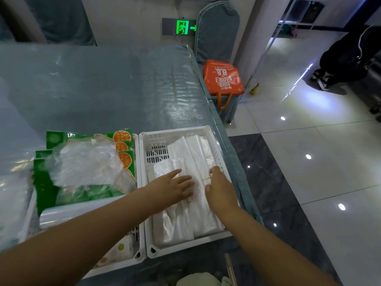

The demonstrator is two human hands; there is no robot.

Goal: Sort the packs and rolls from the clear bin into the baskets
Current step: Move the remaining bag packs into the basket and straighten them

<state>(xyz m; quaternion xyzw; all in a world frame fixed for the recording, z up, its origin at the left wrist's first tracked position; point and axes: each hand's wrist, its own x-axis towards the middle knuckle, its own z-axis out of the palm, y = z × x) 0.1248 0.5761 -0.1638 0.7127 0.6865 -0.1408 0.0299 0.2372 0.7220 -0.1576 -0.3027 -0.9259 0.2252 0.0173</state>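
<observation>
Nearest, cut off at the bottom edge: something pale and a thin wooden stick, too partial to name. Just beyond, two bare forearms reaching into the right white basket (214,240). Left hand (171,190) laid flat, fingers straight and slightly spread, pressing on the clear plastic packs (185,219) stacked lengthwise in that basket. Right hand (219,190) beside it, fingers curled down over the right-hand white roll (198,155), thumb and forefinger apparently pinching at a thin band across it; underside of the grip hidden, so hard to confirm. Packs directly beneath both palms, filling most of the basket floor, slotted base showing only at the far left corner.

Left of that, touching side by side, the left white basket (137,256), partly hidden by the left forearm. Inside: green packs with orange round labels (123,153), a crumpled clear bag (86,164) lying over them, a long clear pack across the near part, a spotted pack low by the near corner, barely visible. Clear bin not made out with certainty; only blurred transparent plastic at the far left edge.

Farther: table under a wrinkled clear cover (103,85), an orange tote bag (222,79) on a covered chair, a green exit sign (182,27) on the wall, dark legs and shoes at upper right on glossy tiles.
</observation>
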